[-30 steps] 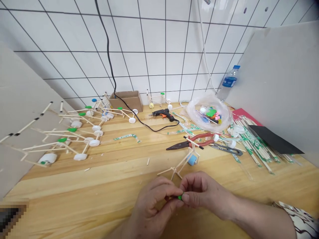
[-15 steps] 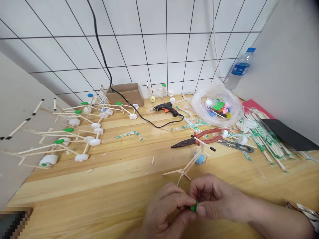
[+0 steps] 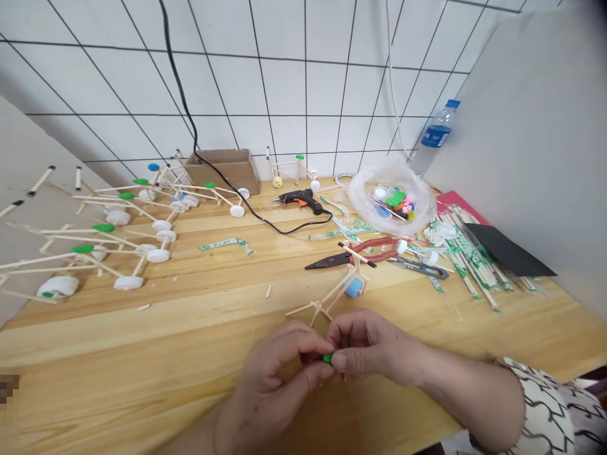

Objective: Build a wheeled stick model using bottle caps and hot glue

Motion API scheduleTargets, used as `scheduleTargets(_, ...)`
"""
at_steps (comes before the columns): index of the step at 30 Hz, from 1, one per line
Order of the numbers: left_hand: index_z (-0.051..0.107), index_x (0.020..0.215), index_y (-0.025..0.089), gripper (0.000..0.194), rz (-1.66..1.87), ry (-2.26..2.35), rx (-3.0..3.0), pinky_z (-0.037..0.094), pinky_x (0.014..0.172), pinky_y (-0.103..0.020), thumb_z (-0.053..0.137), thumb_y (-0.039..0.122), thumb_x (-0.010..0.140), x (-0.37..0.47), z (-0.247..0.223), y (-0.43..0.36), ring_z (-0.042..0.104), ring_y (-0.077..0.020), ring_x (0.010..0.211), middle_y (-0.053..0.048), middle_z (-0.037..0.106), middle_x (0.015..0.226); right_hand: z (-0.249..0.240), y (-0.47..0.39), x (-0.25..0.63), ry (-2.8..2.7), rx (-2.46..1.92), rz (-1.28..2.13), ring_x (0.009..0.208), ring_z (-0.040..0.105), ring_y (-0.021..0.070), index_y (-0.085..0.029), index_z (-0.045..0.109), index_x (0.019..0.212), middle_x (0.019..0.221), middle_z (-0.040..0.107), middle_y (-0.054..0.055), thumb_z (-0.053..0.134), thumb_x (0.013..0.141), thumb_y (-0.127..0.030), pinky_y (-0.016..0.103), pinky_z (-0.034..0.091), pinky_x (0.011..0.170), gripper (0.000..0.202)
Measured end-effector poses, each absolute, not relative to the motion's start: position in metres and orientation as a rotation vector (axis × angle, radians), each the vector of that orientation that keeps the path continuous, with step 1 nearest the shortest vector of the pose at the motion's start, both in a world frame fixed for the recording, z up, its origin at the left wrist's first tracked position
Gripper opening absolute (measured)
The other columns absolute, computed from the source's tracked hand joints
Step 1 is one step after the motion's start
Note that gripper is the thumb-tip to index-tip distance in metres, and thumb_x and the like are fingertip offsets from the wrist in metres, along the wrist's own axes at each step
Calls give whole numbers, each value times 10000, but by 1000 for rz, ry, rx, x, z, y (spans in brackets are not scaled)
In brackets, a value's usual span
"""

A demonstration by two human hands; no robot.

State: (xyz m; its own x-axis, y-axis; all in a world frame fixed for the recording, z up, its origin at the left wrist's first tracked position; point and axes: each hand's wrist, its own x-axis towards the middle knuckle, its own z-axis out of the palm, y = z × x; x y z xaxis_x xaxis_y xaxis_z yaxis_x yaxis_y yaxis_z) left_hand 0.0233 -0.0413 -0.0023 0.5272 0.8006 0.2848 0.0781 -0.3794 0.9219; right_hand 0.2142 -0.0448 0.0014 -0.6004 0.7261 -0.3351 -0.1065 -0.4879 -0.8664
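Observation:
Between the fingertips of both hands is a small green lump that looks like modelling clay, mostly covered by the fingers. My left hand pinches it from the left with thumb and forefinger. From the other side my right hand presses it between thumb and curled fingers. Just beyond the hands stands a small stick-built bike frame with a blue wheel and a black-tipped handlebar. No part of this frame is held.
Several finished stick bikes with white wheels and green seats crowd the left. Beyond lie a cardboard box, a glue gun, pliers and scissors. A plastic bag holds coloured pieces; wrapped chopsticks and a bottle stand right.
The camera view has shifted, so the table things appear further left. Both hands keep pinching the green lump together, slightly higher in the picture.

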Motion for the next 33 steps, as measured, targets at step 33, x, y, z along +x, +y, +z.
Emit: scheduleTargets(33,567,956,218,141,1014,667,2079,487,597,-180,538,157,832,19,12,-34,593,-115,657,-16,613,731,2,-47,203,-973,-1029,2131,526,443,33,-115,566,723,601,547,-33,769,576,-415,174,317,512,391)
